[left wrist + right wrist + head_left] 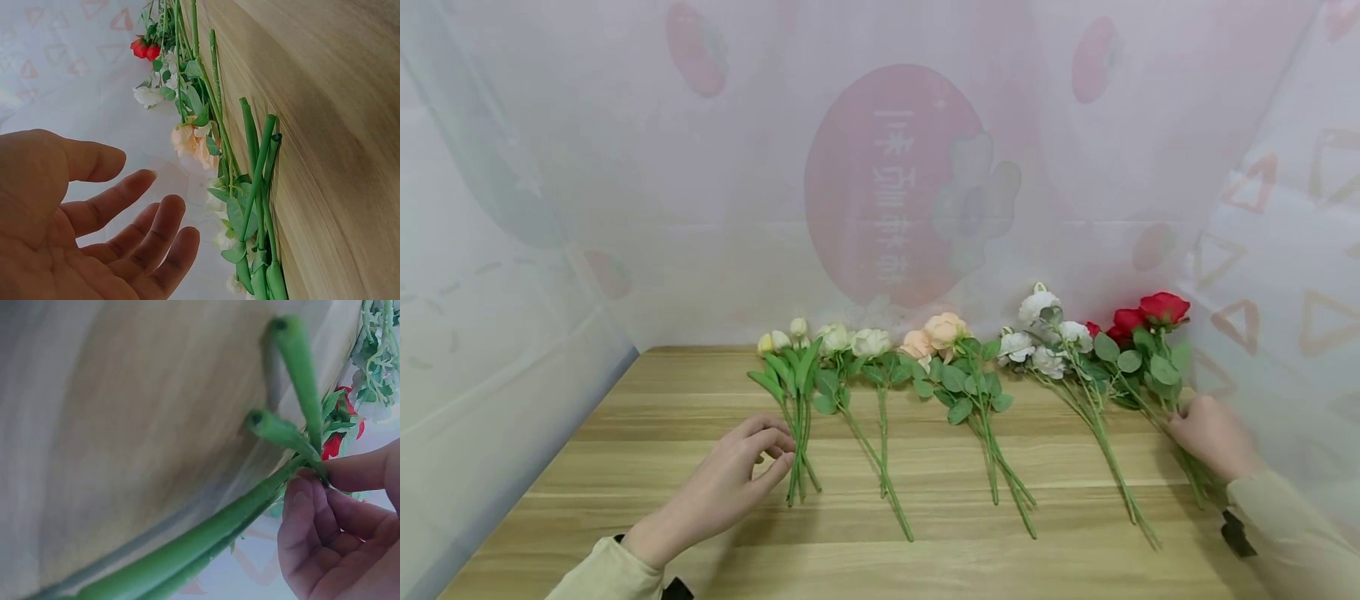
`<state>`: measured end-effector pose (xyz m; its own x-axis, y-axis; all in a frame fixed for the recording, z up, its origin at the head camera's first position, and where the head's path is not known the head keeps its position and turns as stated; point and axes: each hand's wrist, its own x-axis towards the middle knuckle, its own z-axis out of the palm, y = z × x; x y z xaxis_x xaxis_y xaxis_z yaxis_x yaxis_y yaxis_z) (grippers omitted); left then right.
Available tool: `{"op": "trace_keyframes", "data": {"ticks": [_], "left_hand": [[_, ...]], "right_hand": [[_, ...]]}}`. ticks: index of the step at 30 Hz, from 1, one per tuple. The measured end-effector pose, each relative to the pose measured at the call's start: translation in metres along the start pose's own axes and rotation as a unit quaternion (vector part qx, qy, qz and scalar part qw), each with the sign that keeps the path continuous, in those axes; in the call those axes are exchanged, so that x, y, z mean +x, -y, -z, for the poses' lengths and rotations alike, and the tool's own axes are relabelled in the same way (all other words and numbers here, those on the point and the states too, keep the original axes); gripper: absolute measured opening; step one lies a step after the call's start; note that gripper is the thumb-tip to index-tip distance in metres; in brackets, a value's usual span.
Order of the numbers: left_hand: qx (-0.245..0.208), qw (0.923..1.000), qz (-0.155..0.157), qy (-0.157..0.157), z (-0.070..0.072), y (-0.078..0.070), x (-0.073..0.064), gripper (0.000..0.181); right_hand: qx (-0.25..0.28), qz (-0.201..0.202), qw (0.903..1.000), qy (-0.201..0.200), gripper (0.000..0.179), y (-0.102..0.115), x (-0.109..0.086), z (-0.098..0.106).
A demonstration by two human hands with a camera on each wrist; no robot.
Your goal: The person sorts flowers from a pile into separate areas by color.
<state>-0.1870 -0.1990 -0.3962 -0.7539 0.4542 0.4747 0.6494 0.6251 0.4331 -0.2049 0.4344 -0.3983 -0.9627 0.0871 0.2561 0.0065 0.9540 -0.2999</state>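
At the right end of the table, my right hand (pixel 1213 433) pinches the green stems of the red roses (pixel 1163 308). In the right wrist view, thumb and fingertips close around those stems (pixel 306 456), and several cut ends stick out past the hand. My left hand (pixel 741 467) hovers beside the stems of the pale tulips (pixel 781 340), its fingers loosely bent. The left wrist view shows that hand with nothing in it, apart from the tulip stems (pixel 259 169).
Between the hands lie cream-white flowers (pixel 871 342), peach roses (pixel 946 329) and white flowers (pixel 1036 307), stems toward me. They rest on a wooden table (pixel 700 400). Printed curtains (pixel 737 208) hang behind and at both sides.
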Motion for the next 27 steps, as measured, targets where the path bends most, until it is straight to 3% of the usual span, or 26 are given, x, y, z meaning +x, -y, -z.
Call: {"op": "trace_keyframes", "data": {"ticks": [7,18,27], "left_hand": [[-0.002,1.0000,-0.003,0.005,-0.0008,0.0003,0.0005,0.001],[-0.001,0.9999,0.002,0.014,-0.0002,-0.0009,0.0005,0.004],[-0.002,0.9999,0.001,0.013,0.0018,-0.0013,0.0003,0.004]], "right_hand": [[-0.011,-0.004,0.9998,0.016,0.033,0.0003,-0.0008,0.0017],[-0.025,0.018,0.9991,0.029,0.039,0.0027,-0.0007,0.0012],[-0.020,0.005,0.9988,0.044,0.044,0.0043,-0.0034,0.0018]]}}
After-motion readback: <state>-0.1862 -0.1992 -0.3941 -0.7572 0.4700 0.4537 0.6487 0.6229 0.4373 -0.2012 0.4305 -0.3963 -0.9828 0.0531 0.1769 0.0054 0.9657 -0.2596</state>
